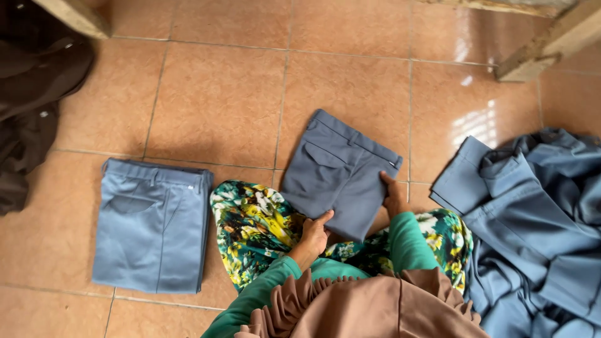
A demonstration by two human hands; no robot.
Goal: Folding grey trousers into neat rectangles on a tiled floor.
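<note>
Both hands, left hand (313,235) and right hand (394,197), clamp fingers on folded grey trousers (338,172); one folded stack (152,225) sits done, an unfolded heap (538,219) remains.

So everything's on the floor (219,100). The folded pair of trousers (341,175) sits in the middle, its near end up on the person's lap (263,225). The left hand (315,235) is on its near edge, the right hand (394,197) on its right edge. Off to the left, a stack of folded trousers (153,225) lies flat, well apart from the middle pair. On the right there's a loose heap of trousers (538,225), right beside the person's knee. A pile of clothing (31,100) sits in the far-left corner, and a wooden beam (551,44) lies at the far right.
</note>
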